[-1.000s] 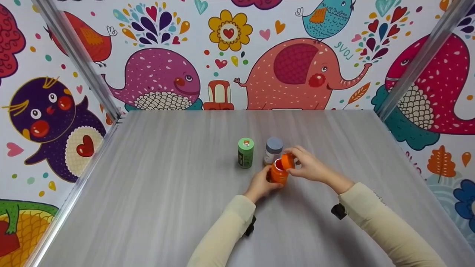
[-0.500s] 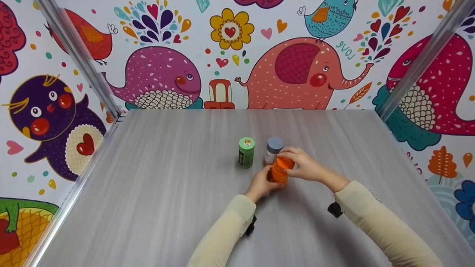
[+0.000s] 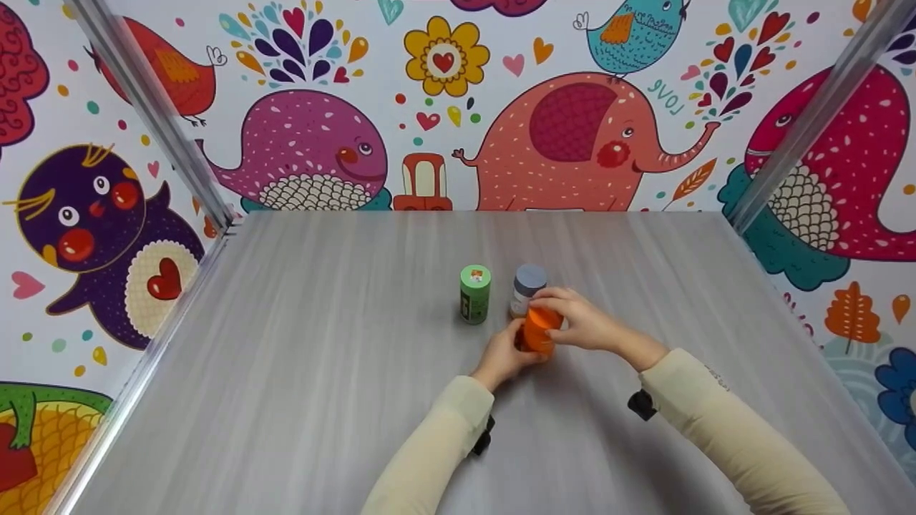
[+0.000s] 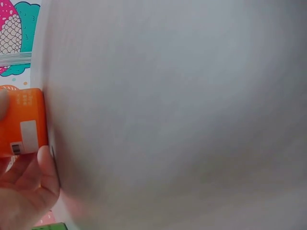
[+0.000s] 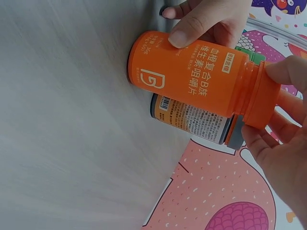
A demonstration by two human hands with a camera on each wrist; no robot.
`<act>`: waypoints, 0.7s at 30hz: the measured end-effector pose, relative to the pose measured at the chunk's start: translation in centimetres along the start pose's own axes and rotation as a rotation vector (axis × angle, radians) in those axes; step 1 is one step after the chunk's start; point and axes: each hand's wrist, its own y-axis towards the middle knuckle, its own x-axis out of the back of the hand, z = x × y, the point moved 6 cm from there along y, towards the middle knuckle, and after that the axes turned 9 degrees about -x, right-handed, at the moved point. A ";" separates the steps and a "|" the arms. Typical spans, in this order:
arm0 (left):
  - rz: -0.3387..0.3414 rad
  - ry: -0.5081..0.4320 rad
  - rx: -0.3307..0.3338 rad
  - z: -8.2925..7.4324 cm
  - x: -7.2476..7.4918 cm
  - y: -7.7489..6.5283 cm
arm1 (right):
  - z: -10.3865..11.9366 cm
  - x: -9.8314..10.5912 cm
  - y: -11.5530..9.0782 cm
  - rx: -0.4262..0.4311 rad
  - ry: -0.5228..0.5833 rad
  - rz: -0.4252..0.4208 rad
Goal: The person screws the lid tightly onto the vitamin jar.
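Observation:
An orange vitamin bottle (image 5: pixel 187 76) stands on the table, its orange screw cap (image 5: pixel 263 96) on the neck. My left hand (image 3: pixel 507 355) grips the bottle's body low down, thumb on the near side. My right hand (image 3: pixel 588 323) holds the cap from above, with fingers and thumb around its rim, as the right wrist view shows. In the left wrist view the bottle (image 4: pixel 24 122) is cut off by the frame edge. Close behind it stands a grey-capped bottle (image 3: pixel 528 286), partly hidden by the right hand. A green canister (image 3: pixel 474 295) is upright to the left of that.
The grey wood-grain table (image 3: pixel 322 343) spreads around the containers. Cartoon-printed walls (image 3: pixel 429 107) rise at the back and sides, with metal posts (image 3: pixel 154 114) at the back corners. A black wrist strap (image 3: pixel 642 405) sits under the right sleeve.
The right hand has brought the cap from tilted beside the open mouth down onto the bottle, moving slightly left. The left hand keeps its grip in place.

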 end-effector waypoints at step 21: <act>-0.020 0.018 0.007 -0.2 0.0 0.0 | -0.2 -0.3 0.1 -0.134 -0.070 -0.054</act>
